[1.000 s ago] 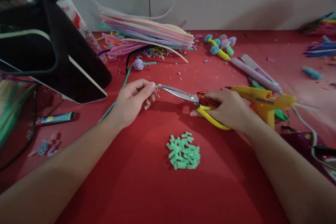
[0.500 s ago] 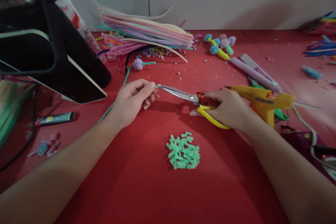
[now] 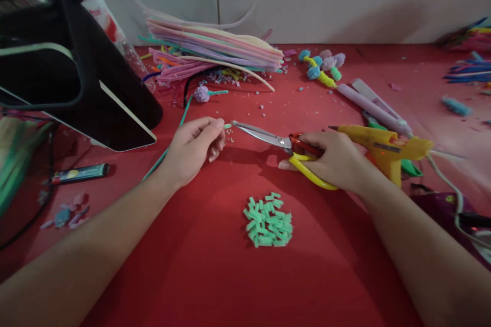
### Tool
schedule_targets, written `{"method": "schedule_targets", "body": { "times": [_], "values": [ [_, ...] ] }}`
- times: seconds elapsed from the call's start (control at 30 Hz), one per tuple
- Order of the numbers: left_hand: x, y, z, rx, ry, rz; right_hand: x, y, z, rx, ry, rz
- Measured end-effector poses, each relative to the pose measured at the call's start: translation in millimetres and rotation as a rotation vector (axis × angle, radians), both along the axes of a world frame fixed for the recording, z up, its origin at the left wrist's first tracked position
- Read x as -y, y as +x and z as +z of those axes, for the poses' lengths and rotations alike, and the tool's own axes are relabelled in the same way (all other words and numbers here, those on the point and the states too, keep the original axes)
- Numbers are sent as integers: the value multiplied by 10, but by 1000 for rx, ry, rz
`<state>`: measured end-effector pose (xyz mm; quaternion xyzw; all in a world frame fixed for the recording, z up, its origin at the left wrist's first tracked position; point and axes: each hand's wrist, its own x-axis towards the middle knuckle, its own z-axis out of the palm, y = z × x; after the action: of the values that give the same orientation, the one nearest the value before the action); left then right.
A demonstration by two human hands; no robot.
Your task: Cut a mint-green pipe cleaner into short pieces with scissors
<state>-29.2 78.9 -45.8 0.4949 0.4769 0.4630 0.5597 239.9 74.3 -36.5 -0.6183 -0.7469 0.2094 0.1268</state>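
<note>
Between thumb and fingers, my left hand [image 3: 198, 150] pinches a green pipe cleaner [image 3: 227, 125], whose short tip pokes out to the right. A longer teal-green length shows behind the wrist. My right hand [image 3: 332, 159] is closed round the red and yellow handles of a pair of scissors [image 3: 264, 135]. The blade tips point left, just beside the pipe cleaner's end, and look nearly closed. In front of both hands lies a pile of short green cut pieces [image 3: 268, 220] on the red tabletop [image 3: 215, 271].
A bundle of pastel pipe cleaners [image 3: 215, 46] lies by the wall, near a purple pompom [image 3: 201, 94]. A black appliance [image 3: 76, 61] leans in at left above a lighter [image 3: 80, 173]. At right are a yellow glue gun [image 3: 383, 145], a lilac hair straightener [image 3: 370, 104] and a white cord.
The scissor tips have drawn back slightly from the pipe cleaner's end, leaving a small gap. My left hand has barely shifted, and the green pile looks the same.
</note>
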Motion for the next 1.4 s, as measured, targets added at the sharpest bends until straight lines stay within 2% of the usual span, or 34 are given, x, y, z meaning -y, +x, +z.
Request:
{"method": "schedule_targets", "body": {
  "times": [0.57, 0.73, 1.4],
  "values": [
    [7, -5, -24, -18, 8, -16, -19, -52, 22, 34, -33, -24],
    [6, -12, -28, 2, -4, -13, -26, -45, 0, 38, -2, -38],
    [3, -4, -16, -11, 43, -27, -2, 0, -28, -7, 4, -6]
  ]
}}
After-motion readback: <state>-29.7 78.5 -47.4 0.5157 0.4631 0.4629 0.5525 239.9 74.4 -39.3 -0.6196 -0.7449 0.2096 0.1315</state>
